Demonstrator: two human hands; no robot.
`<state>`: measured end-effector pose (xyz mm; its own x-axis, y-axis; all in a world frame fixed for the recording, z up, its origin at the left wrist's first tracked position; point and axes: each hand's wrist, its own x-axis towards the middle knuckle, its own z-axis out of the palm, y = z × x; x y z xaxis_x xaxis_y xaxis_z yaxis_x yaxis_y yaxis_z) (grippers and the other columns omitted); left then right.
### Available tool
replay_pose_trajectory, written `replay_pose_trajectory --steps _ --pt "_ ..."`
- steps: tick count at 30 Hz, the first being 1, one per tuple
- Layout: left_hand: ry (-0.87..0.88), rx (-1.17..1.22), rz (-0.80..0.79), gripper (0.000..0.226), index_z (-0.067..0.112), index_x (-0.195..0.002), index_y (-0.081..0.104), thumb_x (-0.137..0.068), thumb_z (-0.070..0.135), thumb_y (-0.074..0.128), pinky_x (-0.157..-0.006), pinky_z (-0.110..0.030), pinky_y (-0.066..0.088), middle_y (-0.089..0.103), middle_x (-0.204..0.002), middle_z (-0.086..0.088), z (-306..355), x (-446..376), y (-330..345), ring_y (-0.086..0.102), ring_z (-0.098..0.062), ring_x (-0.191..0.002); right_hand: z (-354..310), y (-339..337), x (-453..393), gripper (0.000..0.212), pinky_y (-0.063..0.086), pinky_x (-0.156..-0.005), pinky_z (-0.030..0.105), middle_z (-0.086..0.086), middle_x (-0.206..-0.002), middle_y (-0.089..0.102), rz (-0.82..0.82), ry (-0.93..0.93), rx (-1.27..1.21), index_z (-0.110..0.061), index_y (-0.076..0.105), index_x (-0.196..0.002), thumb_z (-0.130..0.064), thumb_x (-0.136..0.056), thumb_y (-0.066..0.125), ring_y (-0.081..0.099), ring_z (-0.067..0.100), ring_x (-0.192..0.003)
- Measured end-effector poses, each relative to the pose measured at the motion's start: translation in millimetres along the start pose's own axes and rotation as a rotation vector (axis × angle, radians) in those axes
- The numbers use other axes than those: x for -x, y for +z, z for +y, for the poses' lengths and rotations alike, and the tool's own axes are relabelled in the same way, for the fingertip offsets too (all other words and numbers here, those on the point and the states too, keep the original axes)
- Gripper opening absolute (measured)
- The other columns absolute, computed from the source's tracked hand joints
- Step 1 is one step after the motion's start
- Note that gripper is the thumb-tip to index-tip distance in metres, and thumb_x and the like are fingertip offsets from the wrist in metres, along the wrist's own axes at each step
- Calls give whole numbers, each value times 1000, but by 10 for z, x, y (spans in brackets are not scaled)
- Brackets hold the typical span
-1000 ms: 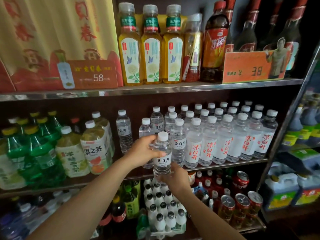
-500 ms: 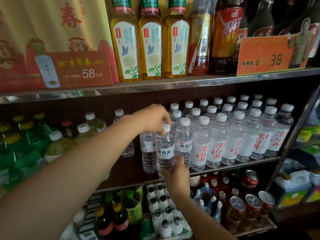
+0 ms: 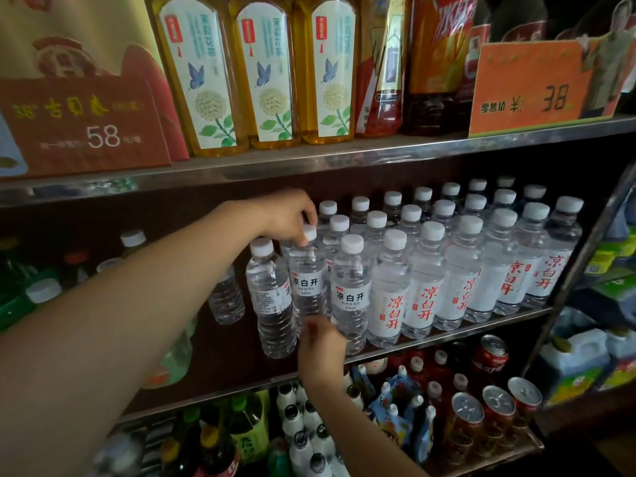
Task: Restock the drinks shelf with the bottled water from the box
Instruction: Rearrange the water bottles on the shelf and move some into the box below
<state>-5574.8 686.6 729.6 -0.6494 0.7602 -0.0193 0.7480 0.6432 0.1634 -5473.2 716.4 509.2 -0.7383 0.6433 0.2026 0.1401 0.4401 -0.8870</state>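
Two hands worked one clear plastic water bottle with a white cap and a white label in black characters, which stood upright on the middle metal-edged shelf, just left of the massed rows of matching white-capped water bottles. From where I watched, my left hand came in from nine o'clock, and its fingers curled down over the cap, pinching the bottle's top. My right hand rose from six o'clock, its fingers closed lightly against the bottle's lower part; how firmly they gripped I could not tell. Touching that bottle at nine o'clock stood another clear white-capped bottle with its label turned sideways, and at three o'clock a third with the same black-lettered label. Farther toward three o'clock the bottles carried red characters. At twelve o'clock, on the upper shelf, stood three tall yellow tea bottles with butterfly labels and an orange price card marked 38. At five o'clock, on the lower shelf, lay red drink cans.
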Motion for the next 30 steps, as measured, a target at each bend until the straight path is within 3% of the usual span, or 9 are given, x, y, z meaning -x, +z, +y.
replay_pose_trajectory --steps 6,9,15,19,23,26,30 --pt "13 -6 48 38 10 -114 65 -78 13 76 -85 -29 46 56 -98 -3 -141 -44 -16 54 -16 -91 -76 135 -74 26 44 -81 23 5 -105 63 -69 24 -90 -10 63 -113 -5 -96 44 60 18 -96" --pt "4 21 56 37 10 -113 65 -78 12 76 -87 -32 48 58 -99 -3 -174 -64 9 55 -16 -90 -99 131 -125 37 41 -85 18 7 -114 60 -130 61 -93 -7 59 -120 7 -88 45 56 17 -101" --pt "-66 175 33 48 10 -122 61 -77 9 76 -94 -36 49 63 -113 -10 -164 -10 37 61 -22 -102 -98 20 -102 48 43 -91 19 7 -121 61 -201 99 -156 -9 56 -128 9 -87 38 58 17 -107" --pt "-144 378 24 54 12 -135 51 -85 15 70 -91 -23 41 57 -130 -10 -160 170 -25 56 -18 -114 -166 -141 -67 48 43 -81 15 3 -106 61 -262 192 -286 -6 58 -126 12 -88 36 59 16 -99" --pt "-219 590 96 51 9 -136 48 -88 11 65 -96 -27 43 57 -131 -11 -131 448 -81 54 -19 -119 -245 -325 -1 45 43 -62 4 4 -105 62 -289 192 -299 -7 58 -124 10 -89 36 57 13 -92" --pt "-251 698 150 48 12 -135 49 -89 13 63 -95 -27 43 58 -128 -7 -102 699 -113 53 -14 -114 -292 -467 25 43 43 -64 14 0 -101 63 -272 195 -273 -8 59 -119 9 -88 36 57 10 -84" --pt "-285 790 278 45 14 -133 53 -89 14 64 -95 -27 44 60 -123 -3 -55 1069 -119 55 -10 -110 -362 -686 123 42 40 -55 18 -4 -89 62 -283 197 -330 -8 61 -117 10 -87 36 54 9 -68"
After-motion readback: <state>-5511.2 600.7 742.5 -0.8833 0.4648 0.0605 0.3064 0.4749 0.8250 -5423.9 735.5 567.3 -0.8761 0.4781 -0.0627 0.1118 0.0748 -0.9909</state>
